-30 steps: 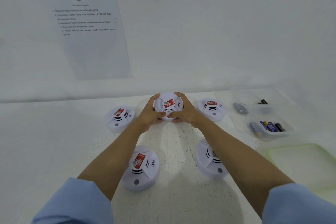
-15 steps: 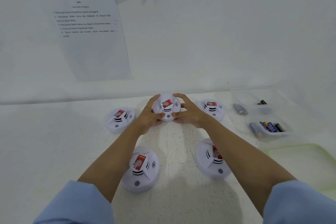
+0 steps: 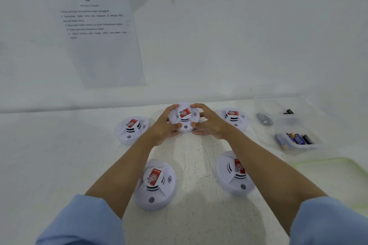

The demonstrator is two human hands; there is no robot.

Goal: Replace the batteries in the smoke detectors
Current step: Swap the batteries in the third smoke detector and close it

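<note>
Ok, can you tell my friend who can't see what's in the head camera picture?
The left hand and right hand grip one white smoke detector between them at a white table. Four more detectors lie around it, and clear tubs holding batteries sit at the right.

The middle smoke detector is white with a red label, black slots and a grey button; the four detectors around it match. Right of it, clear tubs hold grey, blue-and-yellow and black batteries. Right and nearer lies a pale green tray. The table is white, speckled.
</note>
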